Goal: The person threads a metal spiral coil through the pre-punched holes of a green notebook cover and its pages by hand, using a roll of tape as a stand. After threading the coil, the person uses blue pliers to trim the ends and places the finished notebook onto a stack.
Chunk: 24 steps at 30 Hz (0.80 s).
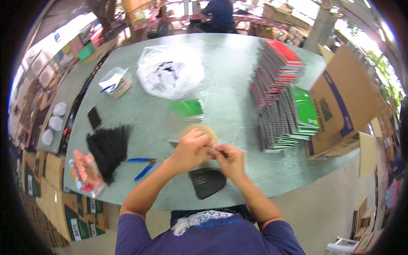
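Note:
Both my hands meet over the near middle of the table. My left hand (193,148) is closed, its fingers curled at a round, yellowish, see-through thing (208,131) that looks like a roll of tape. My right hand (229,159) pinches close to the left fingertips; what lies between them is small and blurred. Just below the hands, near the front edge, rests a black, ridged, fan-shaped piece (207,183). Beyond the hands lies a green notebook (187,109), partly blurred. Left of my forearm are blue-handled pliers (143,166), their handles spread.
A pile of black binding coils (108,148), a black phone (94,118) and an orange-pink packet (87,168) lie left. Farther back are a small tub (115,83) and a white plastic bag (170,74). Stacked red notebooks (282,53), green notebooks (304,106) and a cardboard box (340,106) stand right.

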Each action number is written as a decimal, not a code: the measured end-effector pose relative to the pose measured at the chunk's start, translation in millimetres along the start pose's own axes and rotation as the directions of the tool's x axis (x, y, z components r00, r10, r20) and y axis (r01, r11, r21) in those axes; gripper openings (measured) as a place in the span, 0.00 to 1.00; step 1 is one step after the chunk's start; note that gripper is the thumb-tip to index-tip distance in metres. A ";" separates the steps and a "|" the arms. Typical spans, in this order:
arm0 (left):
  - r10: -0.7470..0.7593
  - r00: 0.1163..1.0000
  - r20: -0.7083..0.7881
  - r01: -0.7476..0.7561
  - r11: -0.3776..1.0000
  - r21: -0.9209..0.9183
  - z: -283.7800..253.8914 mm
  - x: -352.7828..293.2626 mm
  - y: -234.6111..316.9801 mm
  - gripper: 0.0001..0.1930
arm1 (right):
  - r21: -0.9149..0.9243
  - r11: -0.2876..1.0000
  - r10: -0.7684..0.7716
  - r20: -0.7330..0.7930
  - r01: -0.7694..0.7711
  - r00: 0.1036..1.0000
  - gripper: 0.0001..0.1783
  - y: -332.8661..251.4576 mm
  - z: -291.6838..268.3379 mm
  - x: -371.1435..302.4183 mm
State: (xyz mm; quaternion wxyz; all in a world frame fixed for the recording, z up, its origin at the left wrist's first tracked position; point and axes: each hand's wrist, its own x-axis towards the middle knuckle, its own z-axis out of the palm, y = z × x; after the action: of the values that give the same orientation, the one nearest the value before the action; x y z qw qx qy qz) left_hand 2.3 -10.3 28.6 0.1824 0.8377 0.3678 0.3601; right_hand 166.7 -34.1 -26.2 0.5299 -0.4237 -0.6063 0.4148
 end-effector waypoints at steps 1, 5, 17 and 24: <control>0.030 1.000 0.000 -0.030 0.999 -0.022 -0.8 -0.5 4.6 0.09 | -0.145 0.984 -0.100 0.044 0.105 0.994 0.05 -3.5 1.4 0.2; -0.017 0.997 -0.081 0.021 0.999 0.048 -9.2 4.7 14.9 0.13 | -0.092 0.992 -0.081 0.028 0.083 0.996 0.08 -8.2 -4.0 4.6; 0.170 0.891 -0.421 -0.317 0.896 -0.310 -4.6 111.9 108.1 0.21 | -0.214 0.876 -0.466 -0.605 0.431 0.646 0.16 -130.0 -160.3 41.5; 0.536 0.839 -0.095 -0.518 0.840 0.160 109.7 174.4 120.5 0.21 | -0.051 0.950 -0.273 -0.613 0.308 0.741 0.22 -90.7 -240.0 26.5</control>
State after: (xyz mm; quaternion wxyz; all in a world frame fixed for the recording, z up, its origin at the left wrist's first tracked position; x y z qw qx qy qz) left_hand 223.6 35.7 105.2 -0.0033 0.8899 0.1566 0.4284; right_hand 396.4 -22.8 90.5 0.7667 -0.4211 -0.4487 0.1833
